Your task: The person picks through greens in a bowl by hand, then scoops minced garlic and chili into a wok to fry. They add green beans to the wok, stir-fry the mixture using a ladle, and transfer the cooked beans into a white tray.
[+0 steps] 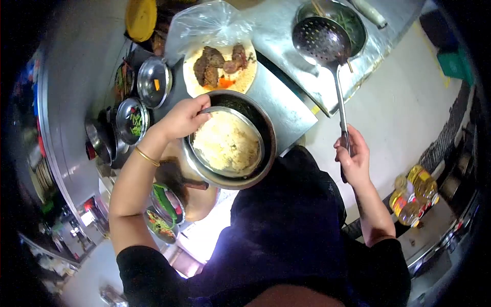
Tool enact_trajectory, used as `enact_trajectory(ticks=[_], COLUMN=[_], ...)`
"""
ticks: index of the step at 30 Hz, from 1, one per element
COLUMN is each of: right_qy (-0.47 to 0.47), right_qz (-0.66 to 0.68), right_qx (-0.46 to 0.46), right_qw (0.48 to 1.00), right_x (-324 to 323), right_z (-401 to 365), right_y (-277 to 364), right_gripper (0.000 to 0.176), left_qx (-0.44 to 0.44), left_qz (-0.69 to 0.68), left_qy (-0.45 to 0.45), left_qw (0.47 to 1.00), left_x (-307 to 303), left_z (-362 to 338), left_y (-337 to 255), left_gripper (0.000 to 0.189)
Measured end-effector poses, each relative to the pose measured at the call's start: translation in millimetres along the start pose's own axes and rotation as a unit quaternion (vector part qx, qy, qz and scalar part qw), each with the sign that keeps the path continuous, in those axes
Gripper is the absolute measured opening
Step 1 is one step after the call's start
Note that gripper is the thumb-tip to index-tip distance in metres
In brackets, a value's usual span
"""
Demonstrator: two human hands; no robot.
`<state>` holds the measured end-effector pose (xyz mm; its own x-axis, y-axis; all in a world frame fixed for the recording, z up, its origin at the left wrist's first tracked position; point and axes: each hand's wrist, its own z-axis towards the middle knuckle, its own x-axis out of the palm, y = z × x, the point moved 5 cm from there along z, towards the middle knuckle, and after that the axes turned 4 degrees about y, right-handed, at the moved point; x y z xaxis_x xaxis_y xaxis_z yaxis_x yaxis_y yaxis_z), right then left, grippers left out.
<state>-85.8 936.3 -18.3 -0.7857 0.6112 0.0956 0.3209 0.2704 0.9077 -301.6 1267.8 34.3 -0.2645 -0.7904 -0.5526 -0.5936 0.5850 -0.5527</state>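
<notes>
My left hand (183, 118), with a gold bangle on its wrist, is closed at the left rim of a metal bowl (260, 134) filled with pale yellow, crumbly food (225, 140). The bowl sits inside a larger, dark-walled metal pot (268, 115), whose rim also lies at my fingers. Over to the right, my right hand (354, 153) is wrapped round the dark handle of a perforated skimmer (321, 42). The skimmer's head overlaps a metal basin (359, 31) with green vegetables in it. Behind the pot stands a round container of pale food (240, 84) topped with browned meat pieces (209, 66).
A clear plastic bag (209, 23) lies behind the meat. Small metal bowls (153, 84) line the left side, one with chopped greens (135, 123). A round wooden board (199, 204) and a vegetable tray (168, 203) are nearer. Oil bottles (423, 184) stand far right.
</notes>
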Motion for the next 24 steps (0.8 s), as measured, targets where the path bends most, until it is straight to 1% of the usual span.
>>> enact_trajectory(ticks=[1,2,4,5,7,8,9,10,12,13,14,16,17,18,19,20,21,22,24], right_qy=[0.005,0.009,0.041,0.060,0.105,0.116,0.137,0.157,0.196,0.206,0.212,0.226,0.233,0.231,0.227,0.224,0.241,0.241,0.239], right_qz=[0.003,0.007,0.020,0.025,0.047,0.048,0.055,0.062,0.084,0.082,0.079,0.007,-0.028,-0.066,-0.047,-0.027,-0.010,0.003,0.031], right_qx=[0.001,0.004,0.000,-0.005,0.001,0.014,0.021,0.030,0.015,0.015,0.017,0.009,0.005,0.015,0.020,0.024,-0.010,0.017,0.068], right_qw=[1.000,1.000,0.999,0.998,0.993,0.992,0.989,0.985,0.977,0.975,0.974,0.974,0.972,0.971,0.973,0.974,0.970,0.970,0.968], right_x=[-0.1,0.1,4.7,9.0,23.6,34.5,46.8,58.6,78.4,86.2,91.8,98.2,101.2,101.1,101.7,103.1,102.3,104.8,118.5], right_z=[-0.6,-1.6,-2.3,-1.1,3.1,4.8,8.3,10.8,16.7,19.0,20.8,28.4,33.8,40.1,43.8,48.3,55.5,54.4,50.1], right_y=[2.9,5.0,7.3,8.0,13.6,17.7,23.6,28.6,36.3,41.6,45.9,48.4,46.8,42.0,35.6,26.4,12.3,9.8,5.5], right_gripper=[0.052,0.052,0.054,0.054,0.056,0.055,0.055,0.054,0.052,0.051,0.050,0.043,0.040,0.030,0.030,0.030,0.030,0.030,0.031], left_qx=[-0.030,-0.031,-0.029,-0.062,-0.052,-0.042,-0.102,-0.034,-0.006,-0.010,0.003,0.024,0.029,0.003,0.019,0.008,-0.003,-0.015,-0.045], left_qz=[-0.078,-0.155,-0.305,-0.332,-0.477,-0.542,-0.545,-0.611,-0.651,-0.651,-0.669,-0.706,-0.705,-0.705,-0.693,-0.686,-0.678,-0.670,-0.694], left_qy=[-0.024,-0.049,-0.099,-0.113,-0.172,-0.201,-0.224,-0.266,-0.276,-0.307,-0.332,-0.375,-0.401,-0.451,-0.471,-0.491,-0.511,-0.530,-0.554], left_qw=[0.996,0.986,0.947,0.934,0.861,0.815,0.801,0.745,0.707,0.694,0.665,0.600,0.584,0.548,0.546,0.538,0.529,0.520,0.459], left_x=[0.4,1.9,5.0,6.1,26.7,29.5,32.9,45.7,54.5,62.8,70.4,90.2,98.2,109.0,123.5,144.5,165.8,187.2,220.3], left_z=[-8.8,-17.1,-35.5,-47.7,-63.1,-71.0,-86.9,-89.8,-111.1,-120.1,-132.0,-156.0,-170.0,-183.8,-195.9,-210.3,-224.8,-239.3,-256.5], left_y=[15.1,28.2,49.8,56.2,73.6,64.6,56.5,58.0,43.1,45.7,45.4,40.3,38.3,33.0,32.2,37.6,42.9,48.0,34.7], left_gripper=[0.014,0.013,0.011,0.010,0.009,0.010,0.010,0.013,0.021,0.027,0.027,0.028,0.028,0.029,0.029,0.031,0.033,0.036,0.040])
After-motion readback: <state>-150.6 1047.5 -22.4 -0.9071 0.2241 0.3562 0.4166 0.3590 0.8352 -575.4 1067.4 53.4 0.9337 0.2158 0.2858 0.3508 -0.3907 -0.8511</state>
